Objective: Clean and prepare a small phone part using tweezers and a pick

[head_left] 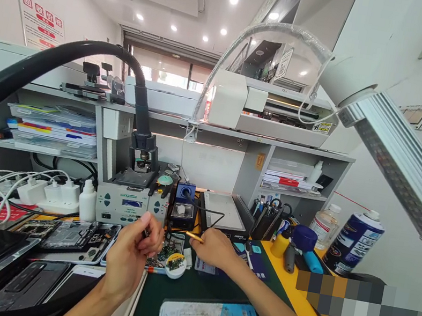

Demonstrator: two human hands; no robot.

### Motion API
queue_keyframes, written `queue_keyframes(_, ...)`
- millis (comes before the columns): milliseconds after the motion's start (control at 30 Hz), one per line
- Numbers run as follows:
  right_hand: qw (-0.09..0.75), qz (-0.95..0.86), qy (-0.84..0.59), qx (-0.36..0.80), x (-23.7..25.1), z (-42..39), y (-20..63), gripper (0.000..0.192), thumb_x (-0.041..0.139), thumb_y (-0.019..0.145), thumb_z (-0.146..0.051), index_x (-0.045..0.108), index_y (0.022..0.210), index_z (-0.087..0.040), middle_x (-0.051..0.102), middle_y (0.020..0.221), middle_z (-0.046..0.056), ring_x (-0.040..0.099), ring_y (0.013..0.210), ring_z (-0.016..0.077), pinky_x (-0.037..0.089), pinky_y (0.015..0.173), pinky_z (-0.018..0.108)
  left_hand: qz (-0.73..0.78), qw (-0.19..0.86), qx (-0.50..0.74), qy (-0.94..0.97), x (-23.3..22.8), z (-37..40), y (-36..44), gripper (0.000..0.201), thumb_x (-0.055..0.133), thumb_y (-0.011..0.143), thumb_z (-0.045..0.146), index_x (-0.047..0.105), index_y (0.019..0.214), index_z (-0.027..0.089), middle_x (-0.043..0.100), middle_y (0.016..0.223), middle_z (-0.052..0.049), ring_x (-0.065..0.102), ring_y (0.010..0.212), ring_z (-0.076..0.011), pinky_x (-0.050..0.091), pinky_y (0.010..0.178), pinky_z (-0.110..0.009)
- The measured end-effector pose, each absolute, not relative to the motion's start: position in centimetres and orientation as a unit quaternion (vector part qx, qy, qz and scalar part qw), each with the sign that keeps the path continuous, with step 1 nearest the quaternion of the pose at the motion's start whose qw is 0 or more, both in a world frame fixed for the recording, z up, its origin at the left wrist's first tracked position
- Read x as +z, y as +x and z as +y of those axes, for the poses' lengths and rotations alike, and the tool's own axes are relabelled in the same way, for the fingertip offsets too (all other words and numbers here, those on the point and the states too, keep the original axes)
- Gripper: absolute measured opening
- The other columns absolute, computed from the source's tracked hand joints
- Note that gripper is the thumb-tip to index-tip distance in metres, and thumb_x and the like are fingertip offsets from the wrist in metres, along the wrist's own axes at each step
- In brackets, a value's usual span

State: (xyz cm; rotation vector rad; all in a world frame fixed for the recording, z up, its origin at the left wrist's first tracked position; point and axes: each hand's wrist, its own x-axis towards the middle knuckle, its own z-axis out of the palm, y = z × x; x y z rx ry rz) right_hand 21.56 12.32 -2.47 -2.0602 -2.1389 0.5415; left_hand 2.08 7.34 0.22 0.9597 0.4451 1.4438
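The right hand [217, 249] grips a slim gold-coloured tool [194, 237], its end towards the left hand [129, 261], whose fingers are curled; I cannot tell whether they grip anything. Between the hands, a round white tub [175, 273] crowds the loose circuit parts [169, 250]. Phones [30, 292] crowd the left hand's outer side; a grey control unit [121, 202] stands beyond it.
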Motion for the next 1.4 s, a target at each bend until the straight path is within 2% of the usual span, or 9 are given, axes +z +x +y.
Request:
queue_keyframes(267, 0.022, -0.764, -0.608, 0.216, -0.1, 9.6, 24.1, 0.03, 0.061, 0.098, -0.043, 0.067, 0.092, -0.014, 0.067, 0.085, 0.0, 0.065, 0.07, 0.0154, 0.056, 0.065, 0.03, 0.186, 0.652, 0.602, 0.422, 0.1, 7.0, 2.3, 0.046, 0.06, 0.089, 0.051, 0.056, 0.056, 0.018, 0.022, 0.055, 0.006, 0.017, 0.053, -0.0129, 0.023, 0.051, -0.025)
queue_keyframes(500, 0.063, -0.779, -0.559, 0.276, 1.2, 6.8, 27.7, 0.037, 0.061, 0.097, -0.044, 0.058, 0.074, -0.015, 0.046, 0.06, -0.008, 0.044, 0.047, 0.0078, 0.036, 0.046, 0.021, 0.166, 0.704, 0.54, 0.431, -0.3, 6.0, 3.1, 0.053, 0.05, 0.093, 0.058, 0.056, 0.058, 0.018, 0.024, 0.056, 0.006, 0.018, 0.053, -0.0129, 0.022, 0.052, -0.026)
queue_keyframes(633, 0.104, -0.773, -0.55, 0.297, 1.6, 5.8, 28.6, 0.041, 0.063, 0.095, -0.041, 0.048, 0.066, -0.018, 0.034, 0.057, -0.01, 0.033, 0.046, 0.0072, 0.026, 0.045, 0.021, 0.156, 0.723, 0.508, 0.442, -0.3, 5.9, 3.4, 0.057, 0.048, 0.093, 0.061, 0.057, 0.058, 0.017, 0.026, 0.054, 0.006, 0.017, 0.051, -0.0114, 0.018, 0.051, -0.027)
queue_keyframes(733, 0.134, -0.763, -0.555, 0.304, 2.2, 5.4, 29.2, 0.042, 0.063, 0.093, -0.041, 0.043, 0.062, -0.02, 0.031, 0.056, -0.01, 0.03, 0.048, 0.0078, 0.022, 0.046, 0.023, 0.158, 0.725, 0.502, 0.443, -0.3, 5.8, 3.5, 0.057, 0.05, 0.091, 0.061, 0.056, 0.056, 0.016, 0.028, 0.054, 0.006, 0.017, 0.05, -0.0112, 0.017, 0.051, -0.027)
queue_keyframes(967, 0.196, -0.729, -0.577, 0.311, 2.9, 5.1, 30.2, 0.04, 0.058, 0.091, -0.047, 0.045, 0.063, -0.021, 0.031, 0.053, -0.008, 0.027, 0.048, 0.0089, 0.019, 0.046, 0.026, 0.166, 0.718, 0.522, 0.43, -0.1, 6.3, 3.0, 0.056, 0.05, 0.091, 0.06, 0.057, 0.056, 0.017, 0.033, 0.055, 0.004, 0.02, 0.051, -0.0117, 0.022, 0.051, -0.027)
queue_keyframes(1133, 0.233, -0.717, -0.574, 0.32, 2.3, 4.9, 29.2, 0.039, 0.063, 0.086, -0.043, 0.042, 0.062, -0.021, 0.031, 0.056, -0.008, 0.029, 0.051, 0.0093, 0.02, 0.048, 0.025, 0.166, 0.714, 0.521, 0.437, 0.0, 6.5, 2.9, 0.053, 0.051, 0.089, 0.062, 0.058, 0.061, 0.018, 0.032, 0.058, 0.005, 0.021, 0.052, -0.0118, 0.024, 0.052, -0.026)
queue_keyframes(1300, 0.283, -0.709, -0.537, 0.358, 1.7, 4.3, 27.4, 0.025, 0.067, 0.083, -0.034, 0.054, 0.068, -0.018, 0.04, 0.061, -0.007, 0.036, 0.056, 0.0102, 0.026, 0.051, 0.024, 0.159, 0.713, 0.479, 0.487, -0.9, 5.8, 4.2, 0.032, 0.066, 0.08, 0.042, 0.054, 0.062, 0.019, 0.032, 0.057, 0.005, 0.027, 0.054, -0.0125, 0.028, 0.054, -0.027)
queue_keyframes(1400, 0.329, -0.698, -0.513, 0.376, 1.5, 3.8, 26.5, 0.016, 0.067, 0.083, -0.03, 0.06, 0.075, -0.017, 0.038, 0.063, -0.008, 0.035, 0.056, 0.0098, 0.028, 0.052, 0.023, 0.168, 0.703, 0.458, 0.517, -1.9, 5.7, 5.3, 0.023, 0.067, 0.074, 0.028, 0.049, 0.063, 0.02, 0.036, 0.057, 0.006, 0.029, 0.053, -0.0116, 0.026, 0.055, -0.027)
